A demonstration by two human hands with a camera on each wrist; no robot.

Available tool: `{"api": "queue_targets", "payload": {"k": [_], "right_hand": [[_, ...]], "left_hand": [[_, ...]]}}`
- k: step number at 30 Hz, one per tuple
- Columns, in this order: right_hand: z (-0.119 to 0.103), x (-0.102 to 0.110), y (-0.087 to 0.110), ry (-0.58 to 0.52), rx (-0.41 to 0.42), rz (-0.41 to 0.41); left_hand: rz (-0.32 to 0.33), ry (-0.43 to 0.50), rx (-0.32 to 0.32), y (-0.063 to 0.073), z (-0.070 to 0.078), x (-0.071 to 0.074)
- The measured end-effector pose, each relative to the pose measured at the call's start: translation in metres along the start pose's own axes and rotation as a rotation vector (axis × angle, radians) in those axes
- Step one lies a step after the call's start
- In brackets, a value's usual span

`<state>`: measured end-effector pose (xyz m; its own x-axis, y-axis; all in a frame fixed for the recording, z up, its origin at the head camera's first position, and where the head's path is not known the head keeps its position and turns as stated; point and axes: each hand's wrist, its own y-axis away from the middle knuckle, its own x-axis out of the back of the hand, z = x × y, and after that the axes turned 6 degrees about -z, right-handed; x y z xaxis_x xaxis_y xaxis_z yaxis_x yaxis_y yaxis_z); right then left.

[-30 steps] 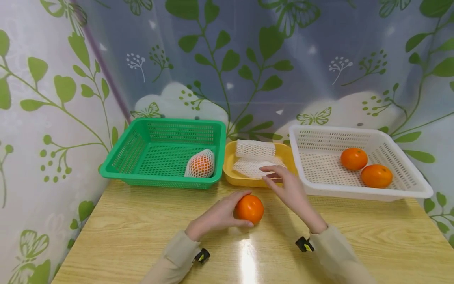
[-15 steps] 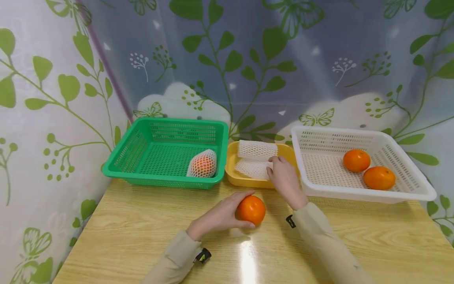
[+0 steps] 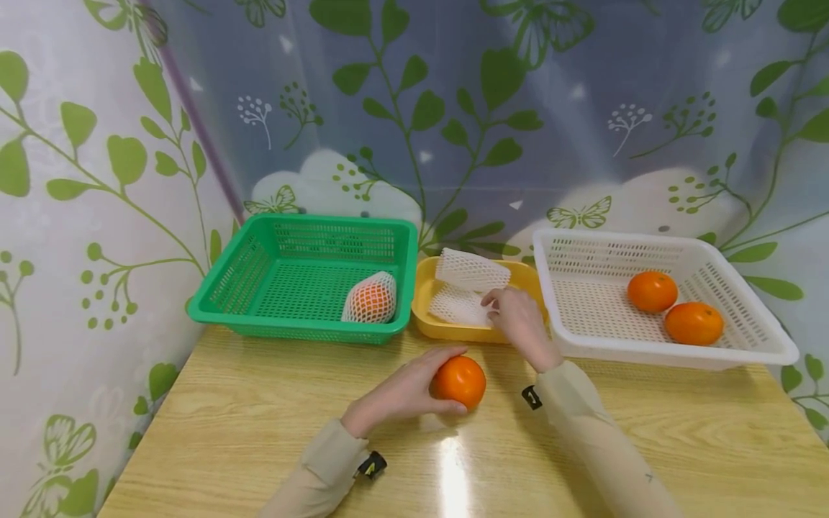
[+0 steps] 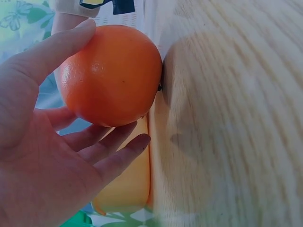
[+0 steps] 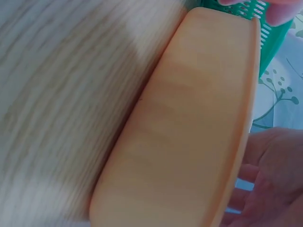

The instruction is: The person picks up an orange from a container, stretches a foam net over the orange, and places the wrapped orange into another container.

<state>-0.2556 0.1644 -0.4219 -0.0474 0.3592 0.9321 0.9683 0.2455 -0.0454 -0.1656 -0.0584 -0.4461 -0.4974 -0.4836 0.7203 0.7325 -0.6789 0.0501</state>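
So the big change over the last second is the right hand (image 3: 521, 324): it was over the yellow tray (image 3: 453, 333) with fingers spread, and now it's down in there with its fingers bent, right at the nets. The back net (image 3: 475, 270) has shifted too. It lay pretty straight across half a second ago and now sits skewed. The front net (image 3: 455, 306) is by the fingertips, but can't tell whether they're actually pinching it; the wrist view is mostly tray wall. My read: the work is at the sorting-out-a-net stage, and neither one is out of the tray.

The left hand (image 3: 404, 388) has barely budged, thumb and fingers curled round the orange (image 3: 461, 383), which rests on the surface (image 3: 259, 417) just in front of the tray, no net on it.

As for which way stuff points: the orange is roundish, so no real long axis. In the left wrist view there's a small dark bit at its edge facing the surface, maybe the stem. The back net runs mostly left to right, left end tipped up and away, right end nearer the right hand. The front net looks roughly sideways too, its right end partly hidden.
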Motion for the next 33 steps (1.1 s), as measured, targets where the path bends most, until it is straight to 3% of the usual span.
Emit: {"api": "queue_targets", "payload": {"k": [8,21,27,33], "right_hand": [[-0.003,0.004,0.001,-0.032,0.085,-0.024],[-0.011,0.012,0.012,-0.069,0.056,-0.017],[-0.013,0.015,0.019,-0.078,0.052,0.036],[-0.015,0.018,0.024,-0.133,0.086,0.166]], "left_hand": [[0.003,-0.001,-0.008,0.000,0.000,0.000],[-0.004,0.010,-0.012,-0.001,0.000,0.000],[0.001,0.000,-0.023,0.000,0.000,0.000],[-0.003,0.006,-0.012,0.000,-0.001,0.000]]}}
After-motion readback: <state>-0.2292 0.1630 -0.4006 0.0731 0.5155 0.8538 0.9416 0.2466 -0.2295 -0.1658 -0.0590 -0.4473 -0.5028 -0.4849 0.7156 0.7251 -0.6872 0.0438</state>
